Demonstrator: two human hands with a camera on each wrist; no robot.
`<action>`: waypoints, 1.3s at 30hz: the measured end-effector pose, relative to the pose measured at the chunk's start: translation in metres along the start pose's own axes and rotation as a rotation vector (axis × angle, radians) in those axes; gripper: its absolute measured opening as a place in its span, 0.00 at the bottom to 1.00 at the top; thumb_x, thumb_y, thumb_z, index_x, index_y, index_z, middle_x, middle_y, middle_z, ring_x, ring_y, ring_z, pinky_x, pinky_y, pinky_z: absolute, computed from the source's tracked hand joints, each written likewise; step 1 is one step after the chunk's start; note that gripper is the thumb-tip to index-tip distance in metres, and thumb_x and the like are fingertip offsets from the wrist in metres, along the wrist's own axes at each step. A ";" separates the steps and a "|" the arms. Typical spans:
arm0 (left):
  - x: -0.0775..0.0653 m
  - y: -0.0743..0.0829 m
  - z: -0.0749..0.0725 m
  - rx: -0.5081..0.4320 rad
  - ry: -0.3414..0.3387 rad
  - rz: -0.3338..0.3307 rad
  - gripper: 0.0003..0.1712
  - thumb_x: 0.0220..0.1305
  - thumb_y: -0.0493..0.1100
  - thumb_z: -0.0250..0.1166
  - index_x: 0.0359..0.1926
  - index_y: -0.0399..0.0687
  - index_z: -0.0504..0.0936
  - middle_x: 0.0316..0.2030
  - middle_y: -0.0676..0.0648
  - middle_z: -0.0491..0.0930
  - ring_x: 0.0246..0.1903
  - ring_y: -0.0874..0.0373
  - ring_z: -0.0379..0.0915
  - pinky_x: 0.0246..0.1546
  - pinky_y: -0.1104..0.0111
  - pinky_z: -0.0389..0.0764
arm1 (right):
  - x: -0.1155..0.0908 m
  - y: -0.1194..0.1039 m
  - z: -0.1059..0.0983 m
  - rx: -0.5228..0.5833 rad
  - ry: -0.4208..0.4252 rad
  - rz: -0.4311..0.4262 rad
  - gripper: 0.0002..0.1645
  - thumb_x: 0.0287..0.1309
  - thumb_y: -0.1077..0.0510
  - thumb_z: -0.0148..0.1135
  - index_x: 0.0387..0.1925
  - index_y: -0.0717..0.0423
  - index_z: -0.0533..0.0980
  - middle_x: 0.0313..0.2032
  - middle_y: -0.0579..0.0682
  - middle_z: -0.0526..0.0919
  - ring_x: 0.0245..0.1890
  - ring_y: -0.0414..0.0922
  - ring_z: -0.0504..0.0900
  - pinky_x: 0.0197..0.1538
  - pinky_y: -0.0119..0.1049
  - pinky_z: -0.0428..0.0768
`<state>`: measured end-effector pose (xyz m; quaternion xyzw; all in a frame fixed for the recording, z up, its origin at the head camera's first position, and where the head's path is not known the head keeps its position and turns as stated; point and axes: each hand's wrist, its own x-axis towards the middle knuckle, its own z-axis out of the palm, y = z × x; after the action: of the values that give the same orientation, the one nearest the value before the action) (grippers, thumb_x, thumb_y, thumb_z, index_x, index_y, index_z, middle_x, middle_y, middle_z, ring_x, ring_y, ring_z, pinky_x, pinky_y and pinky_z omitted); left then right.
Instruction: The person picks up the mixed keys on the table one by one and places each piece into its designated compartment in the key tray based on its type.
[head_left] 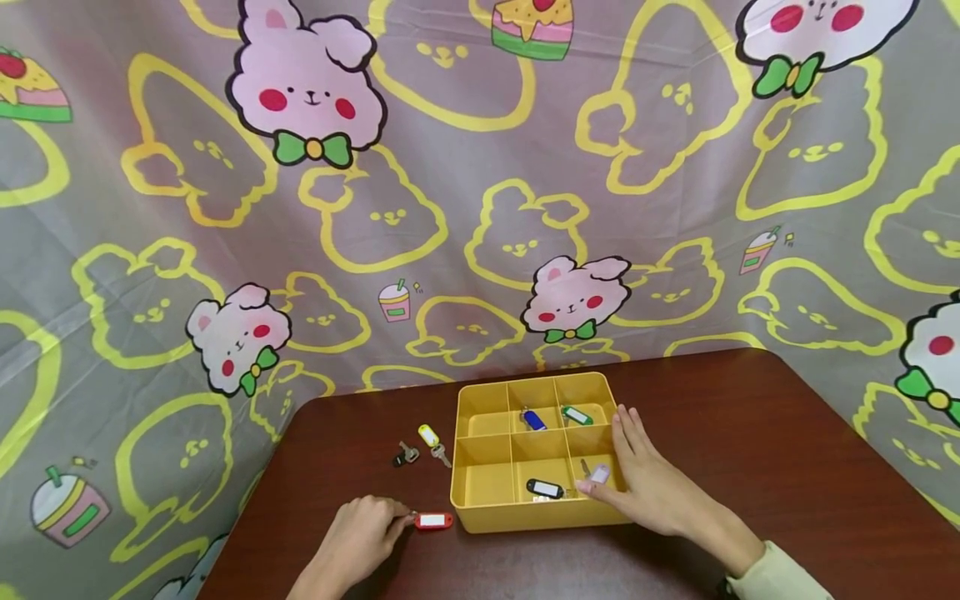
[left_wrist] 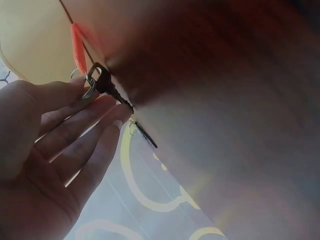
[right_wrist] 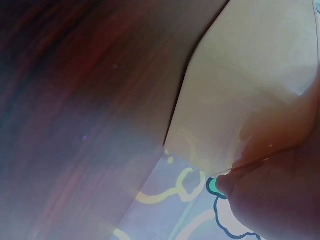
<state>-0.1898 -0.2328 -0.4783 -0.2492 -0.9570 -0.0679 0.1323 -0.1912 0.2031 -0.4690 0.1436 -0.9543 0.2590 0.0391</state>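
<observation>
My left hand (head_left: 363, 529) pinches the ring of a key with a red tag (head_left: 433, 521) at the front left corner of a yellow divided box (head_left: 543, 518). In the left wrist view, the metal key (left_wrist: 102, 80) hangs from the ring at the fingertips, beside the red tag. Against the right side of the box lies my right hand (head_left: 652, 492), fingers straight along the wall and thumb over the front right compartment. That compartment has a lilac-tagged key (head_left: 600, 474); a black tag (head_left: 544, 488) lies in the front middle one.
In the back row, a blue tag (head_left: 534, 419) lies in the middle compartment and a green tag (head_left: 577, 415) in the right one. Left of the box, a yellow-tagged key (head_left: 429, 435) and a dark-headed key (head_left: 406, 454) lie on the brown table (head_left: 712, 417). A patterned curtain (head_left: 450, 250) hangs behind.
</observation>
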 end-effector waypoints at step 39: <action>0.021 0.006 -0.002 0.016 0.128 0.016 0.02 0.59 0.43 0.78 0.33 0.57 0.92 0.27 0.61 0.86 0.28 0.64 0.85 0.27 0.66 0.83 | 0.002 -0.007 -0.007 -0.170 -0.019 -0.042 0.74 0.61 0.16 0.54 0.78 0.76 0.54 0.81 0.74 0.49 0.82 0.70 0.50 0.80 0.64 0.60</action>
<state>-0.2038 -0.2190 -0.4699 -0.2510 -0.9451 -0.0748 0.1956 -0.1911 0.2010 -0.4591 0.1622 -0.9700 0.1746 0.0477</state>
